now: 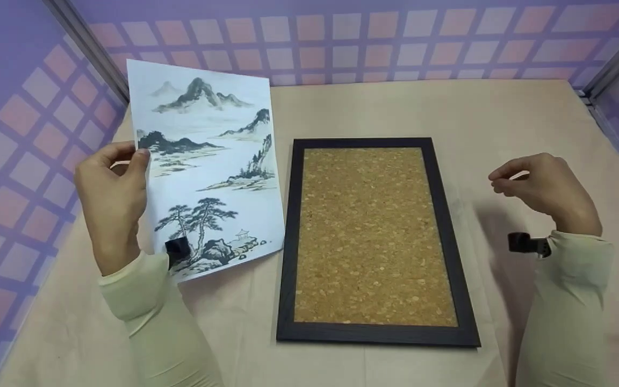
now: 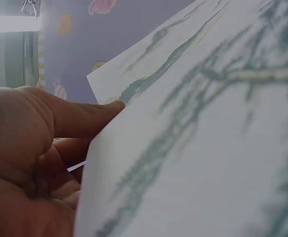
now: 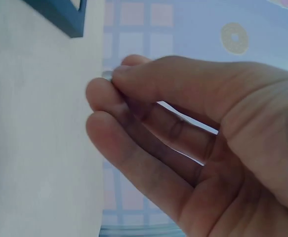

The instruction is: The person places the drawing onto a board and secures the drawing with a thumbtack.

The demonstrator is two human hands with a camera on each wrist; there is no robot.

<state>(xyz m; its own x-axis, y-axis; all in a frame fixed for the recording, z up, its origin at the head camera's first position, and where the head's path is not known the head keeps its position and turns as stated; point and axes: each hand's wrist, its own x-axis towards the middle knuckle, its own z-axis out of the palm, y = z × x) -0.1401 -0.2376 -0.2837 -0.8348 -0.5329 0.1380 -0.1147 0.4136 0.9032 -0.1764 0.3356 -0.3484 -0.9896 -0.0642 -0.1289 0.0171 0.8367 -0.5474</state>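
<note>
My left hand (image 1: 113, 201) grips the left edge of a paper print (image 1: 207, 172), the thumb on its front face. Mountains, water and pine trees are painted on the sheet, which is held up and tilted above the table. In the left wrist view the print (image 2: 183, 148) bends slightly beside the thumb. To its right lies a cork board (image 1: 371, 236) in a black frame, flat on the table. Beyond the board's right side, my right hand (image 1: 548, 185) hovers with thumb and fingertips together. A small shiny thing (image 3: 107, 75) shows at those fingertips, mostly hidden; its kind is unclear.
A pale cloth covers the table (image 1: 342, 110). Checkered purple and pink panels (image 1: 331, 43) stand behind it and at both sides, with metal posts at the corners. Each wrist wears a small black camera (image 1: 527, 243).
</note>
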